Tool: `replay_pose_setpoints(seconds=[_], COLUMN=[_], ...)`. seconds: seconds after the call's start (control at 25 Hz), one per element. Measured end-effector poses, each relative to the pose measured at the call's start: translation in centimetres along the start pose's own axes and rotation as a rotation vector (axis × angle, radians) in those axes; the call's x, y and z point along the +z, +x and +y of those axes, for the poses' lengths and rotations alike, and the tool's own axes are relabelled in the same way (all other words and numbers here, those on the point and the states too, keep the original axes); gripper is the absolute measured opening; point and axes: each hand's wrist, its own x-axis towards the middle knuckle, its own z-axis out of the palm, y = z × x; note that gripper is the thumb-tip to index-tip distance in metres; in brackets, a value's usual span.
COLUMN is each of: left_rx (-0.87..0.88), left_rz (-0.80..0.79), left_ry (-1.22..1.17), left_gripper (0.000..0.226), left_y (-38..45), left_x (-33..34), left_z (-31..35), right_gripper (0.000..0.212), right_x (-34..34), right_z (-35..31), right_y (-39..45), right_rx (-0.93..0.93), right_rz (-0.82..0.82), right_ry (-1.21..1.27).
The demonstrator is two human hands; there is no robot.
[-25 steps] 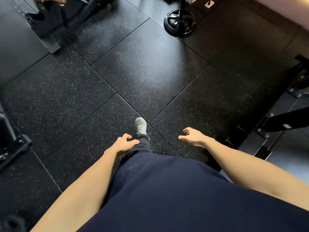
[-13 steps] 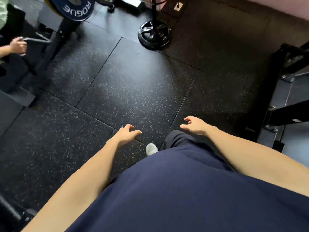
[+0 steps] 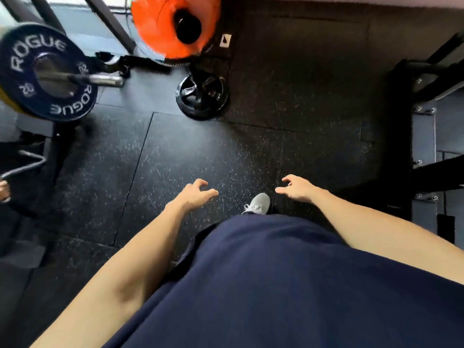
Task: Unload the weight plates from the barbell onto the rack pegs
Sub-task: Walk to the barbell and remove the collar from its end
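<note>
The floor mat (image 3: 200, 156) under me looks like matt black rubber with pale flecks. The bar's sleeve (image 3: 100, 80) shines like bare metal; the blue plate (image 3: 47, 71) seems rubbery, though it's blurred.

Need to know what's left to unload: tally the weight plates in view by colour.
Blue Rogue plate, on the barbell sleeve: 1
Yellow plate, only an edge showing behind the blue one: 1
Black plate, flat on the floor around a stand's post: 1
Total: 3
The blurred orange round object is not counted; I cannot tell what it is.
</note>
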Motion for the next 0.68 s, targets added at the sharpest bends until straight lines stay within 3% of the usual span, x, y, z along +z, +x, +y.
replay_pose_setpoints(seconds=[0.24, 0.48, 0.68], left_rx=[0.145, 0.383, 0.609], left_rz=[-0.115, -0.251, -0.462], left_ry=[0.246, 0.568, 0.906], left_gripper=[0.073, 0.066, 0.067], left_y=[8.4, 17.7, 22.2], left_x=[-7.0, -9.8, -10.4], left_z=[11.5, 24.3, 35.0], right_gripper=[0.063, 0.068, 0.066], right_x=[-6.1, -8.4, -8.5], right_z=[-2.2, -1.8, -3.7], right_y=[3.0, 5.3, 6.0], right_rx=[0.111, 0.279, 0.432], right_rz=[0.125, 0.283, 0.416], right_ry=[0.278, 0.618, 0.981])
